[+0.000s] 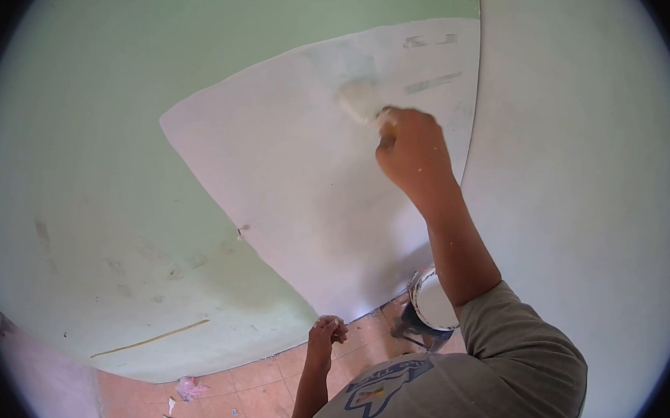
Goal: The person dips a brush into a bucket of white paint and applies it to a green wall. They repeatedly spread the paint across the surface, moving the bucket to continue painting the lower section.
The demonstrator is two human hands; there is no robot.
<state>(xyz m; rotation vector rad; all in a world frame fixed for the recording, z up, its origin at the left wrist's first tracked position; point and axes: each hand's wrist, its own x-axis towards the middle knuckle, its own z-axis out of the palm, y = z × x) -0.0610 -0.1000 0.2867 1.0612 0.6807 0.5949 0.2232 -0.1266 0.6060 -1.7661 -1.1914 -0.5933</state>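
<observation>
Head view shows the right hand [413, 153] clamped on a brush [362, 102] pressed to the wall [286, 173]; it seems light, bristles soft, best gripped at the handle; the left hand [327, 335] hangs loosely curled, empty.

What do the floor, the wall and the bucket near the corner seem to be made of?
The floor looks like ceramic tile, reddish, with visible grout lines. The wall seems plastered masonry under matt green paint, with a whitish coat partly over it. The bucket may be plastic or metal; it is too small to tell. The right hand holds a brush with pale, blurred bristles.
</observation>
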